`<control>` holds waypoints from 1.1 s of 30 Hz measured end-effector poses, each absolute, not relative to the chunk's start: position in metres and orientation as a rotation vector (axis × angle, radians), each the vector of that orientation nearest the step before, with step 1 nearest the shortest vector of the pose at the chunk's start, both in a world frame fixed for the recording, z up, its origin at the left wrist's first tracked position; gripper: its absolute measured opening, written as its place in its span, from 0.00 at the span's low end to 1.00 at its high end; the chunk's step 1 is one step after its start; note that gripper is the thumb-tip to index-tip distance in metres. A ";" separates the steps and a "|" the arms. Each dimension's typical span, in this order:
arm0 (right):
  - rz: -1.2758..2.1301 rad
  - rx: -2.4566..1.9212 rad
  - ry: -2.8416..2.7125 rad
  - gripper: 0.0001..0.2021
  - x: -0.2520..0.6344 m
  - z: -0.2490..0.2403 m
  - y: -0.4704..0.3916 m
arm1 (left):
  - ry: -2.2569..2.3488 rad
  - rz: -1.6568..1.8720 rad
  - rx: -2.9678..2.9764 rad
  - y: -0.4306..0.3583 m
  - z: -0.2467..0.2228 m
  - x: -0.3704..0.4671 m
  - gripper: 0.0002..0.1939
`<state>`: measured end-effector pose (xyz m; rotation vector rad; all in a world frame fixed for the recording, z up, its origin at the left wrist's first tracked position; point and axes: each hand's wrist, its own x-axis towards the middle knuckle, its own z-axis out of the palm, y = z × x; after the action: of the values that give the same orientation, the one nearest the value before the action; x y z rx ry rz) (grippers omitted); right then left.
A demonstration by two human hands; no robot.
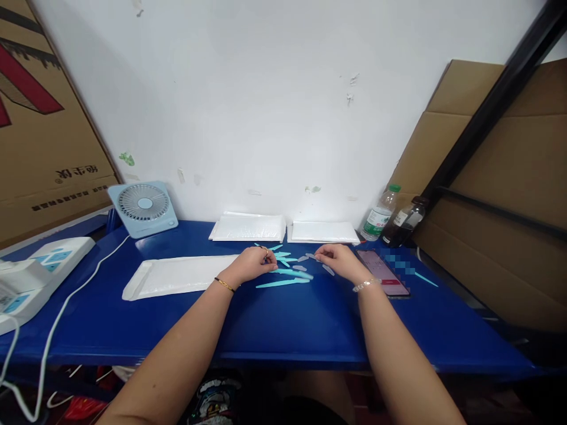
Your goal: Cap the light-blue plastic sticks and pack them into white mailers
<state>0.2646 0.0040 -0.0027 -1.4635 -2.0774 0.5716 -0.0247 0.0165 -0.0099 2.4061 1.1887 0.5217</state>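
Observation:
Several thin turquoise sticks [283,283] lie on the blue table, some loosely piled beside my left hand [257,264]. That hand is closed, its fingertips pinched together at one end of a turquoise stick. A few small translucent caps [328,270] are scattered between my hands. My right hand [335,258] has its thumb and fingers pressed together at the right of these caps, by the end of one; what is between the fingertips is too small to make out. Left of my left hand, a long white padded envelope [177,275] lies flat, its right end partly behind that hand.
Two stacks of white envelopes [248,227] [325,231] lie by the wall. A phone [390,283] and bottles [378,215] [404,223] are right, a fan [144,206] and power strip [53,260] left. More turquoise sticks [426,278] lie beyond the phone.

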 end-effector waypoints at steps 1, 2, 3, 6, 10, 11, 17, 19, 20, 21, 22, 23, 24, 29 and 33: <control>0.507 -1.534 -2.065 0.11 0.270 -0.004 0.006 | 1.210 0.511 2.449 0.017 -0.010 -0.026 0.11; 0.457 -1.616 -2.058 0.09 0.276 -0.006 0.007 | 1.231 0.499 2.489 0.018 -0.011 -0.027 0.10; 0.429 -1.700 -2.061 0.07 0.280 -0.008 0.009 | 1.249 0.483 2.519 0.019 -0.011 -0.028 0.09; 0.433 -1.872 -2.099 0.04 0.284 -0.014 0.011 | 1.290 0.414 2.529 0.020 -0.012 -0.029 0.08; 0.487 -1.830 -2.116 0.04 0.275 -0.017 0.010 | 1.331 0.356 2.468 0.019 -0.012 -0.027 0.07; 0.537 -1.783 -2.097 0.04 0.273 -0.017 0.010 | 1.333 0.360 2.465 0.019 -0.012 -0.027 0.08; 0.862 -1.371 -1.889 0.12 0.263 -0.012 0.008 | 1.242 0.544 2.312 0.015 -0.010 -0.024 0.08; 0.949 -1.243 -1.848 0.14 0.258 -0.011 0.007 | 1.184 0.596 2.236 0.013 -0.010 -0.023 0.07; 0.983 -1.198 -1.827 0.15 0.256 -0.011 0.007 | 1.167 0.608 2.217 0.013 -0.009 -0.023 0.07; 1.004 -1.170 -1.808 0.16 0.253 -0.010 0.006 | 1.161 0.614 2.211 0.012 -0.009 -0.022 0.07; 1.016 -1.155 -1.797 0.16 0.251 -0.009 0.005 | 1.161 0.615 2.211 0.012 -0.009 -0.022 0.06; 1.021 -1.147 -1.793 0.16 0.249 -0.008 0.004 | 1.160 0.612 2.214 0.012 -0.009 -0.022 0.06; 1.017 -1.145 -1.793 0.16 0.248 -0.007 0.003 | 1.157 0.609 2.216 0.012 -0.009 -0.022 0.06; 0.967 -1.135 -1.808 0.15 0.242 -0.007 0.000 | 1.148 0.606 2.196 0.012 -0.009 -0.021 0.07; 0.985 -1.111 -1.804 0.16 0.232 -0.009 -0.003 | 1.125 0.611 2.192 0.009 -0.007 -0.018 0.07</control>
<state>0.2318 -0.0025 -0.0090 -1.1107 -1.8037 0.9847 -0.0182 0.0087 -0.0074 2.1922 1.1250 0.6110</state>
